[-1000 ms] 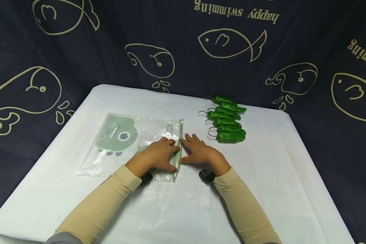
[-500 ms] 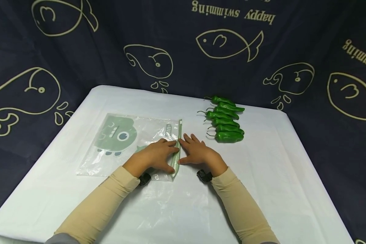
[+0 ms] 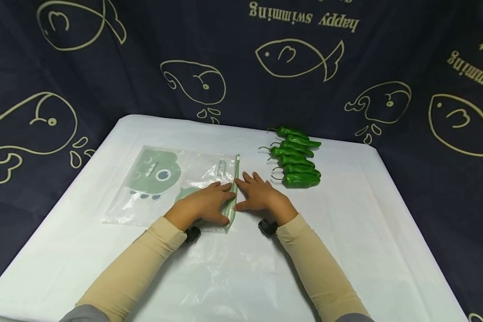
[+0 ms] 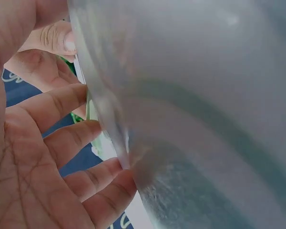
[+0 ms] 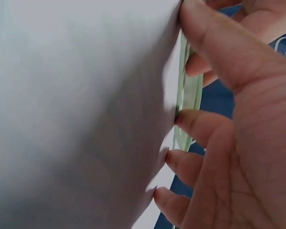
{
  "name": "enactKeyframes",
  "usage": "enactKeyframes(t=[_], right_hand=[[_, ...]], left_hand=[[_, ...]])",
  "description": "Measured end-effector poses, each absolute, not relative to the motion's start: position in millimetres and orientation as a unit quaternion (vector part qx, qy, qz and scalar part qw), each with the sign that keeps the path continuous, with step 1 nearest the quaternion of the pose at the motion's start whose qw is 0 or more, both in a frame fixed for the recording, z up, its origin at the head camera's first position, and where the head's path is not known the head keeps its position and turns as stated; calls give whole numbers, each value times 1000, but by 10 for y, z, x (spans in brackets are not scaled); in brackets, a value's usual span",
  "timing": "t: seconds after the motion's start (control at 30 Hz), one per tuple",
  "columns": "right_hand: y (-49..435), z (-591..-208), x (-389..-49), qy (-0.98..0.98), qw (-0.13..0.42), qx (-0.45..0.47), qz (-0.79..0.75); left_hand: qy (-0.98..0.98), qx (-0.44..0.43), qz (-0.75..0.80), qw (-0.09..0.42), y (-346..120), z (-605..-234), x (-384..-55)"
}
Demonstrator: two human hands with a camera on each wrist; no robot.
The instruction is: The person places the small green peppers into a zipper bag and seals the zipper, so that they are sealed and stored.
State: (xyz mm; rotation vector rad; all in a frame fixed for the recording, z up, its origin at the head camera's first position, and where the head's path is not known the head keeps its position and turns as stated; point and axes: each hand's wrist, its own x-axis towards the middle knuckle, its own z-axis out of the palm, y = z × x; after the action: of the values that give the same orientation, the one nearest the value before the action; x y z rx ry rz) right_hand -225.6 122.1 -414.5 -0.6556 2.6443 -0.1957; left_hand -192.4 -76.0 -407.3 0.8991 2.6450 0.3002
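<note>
A clear zip bag printed with a green cartoon monster lies flat on the white-covered table. Its green zip edge faces right. My left hand rests on the bag beside that edge with its fingers spread. In the left wrist view, fingertips touch the clear plastic. My right hand stands just right of the zip edge, thumb and fingers spread. Its fingertips press on the white cloth in the right wrist view, with the green strip behind them.
Several green peppers lie in a row at the back right of the table, stems to the left. White cloth covers the tabletop. Behind it hangs a dark blue curtain with fish and whale outlines.
The bag has shifted slightly away from me, its near edge most visibly, and both hands have gone with it. The head view has drifted a little. The peppers stay in place.
</note>
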Motion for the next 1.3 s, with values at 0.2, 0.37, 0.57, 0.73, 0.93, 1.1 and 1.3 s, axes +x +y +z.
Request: enactKeyframes(t=[0.2, 0.37, 0.57, 0.73, 0.93, 1.1, 1.3], right_hand=[[1230, -4125, -2360, 948, 218, -220, -69], [1244, -4132, -2432, 948, 220, -223, -65], [1250, -4159, -2522, 947, 217, -225, -77], [1252, -4130, -2599, 948, 210, -226, -75], [1267, -4072, -2659, 950, 205, -223, -77], [1268, -4111, -2627, 947, 216, -223, -89], [1284, -4205, -2560, 945, 223, -220, -89]], left_hand=[[925, 309, 128, 182, -733, -4074, -2035], [922, 314, 130, 184, -714, -4088, -2115], [924, 306, 139, 184, -716, -4059, -2161], [924, 308, 152, 170, -729, -4026, -2213], [917, 316, 193, 147, -771, -4023, -2250], [910, 310, 236, 143, -802, -4116, -2212], [907, 288, 281, 123, -813, -4194, -2094]])
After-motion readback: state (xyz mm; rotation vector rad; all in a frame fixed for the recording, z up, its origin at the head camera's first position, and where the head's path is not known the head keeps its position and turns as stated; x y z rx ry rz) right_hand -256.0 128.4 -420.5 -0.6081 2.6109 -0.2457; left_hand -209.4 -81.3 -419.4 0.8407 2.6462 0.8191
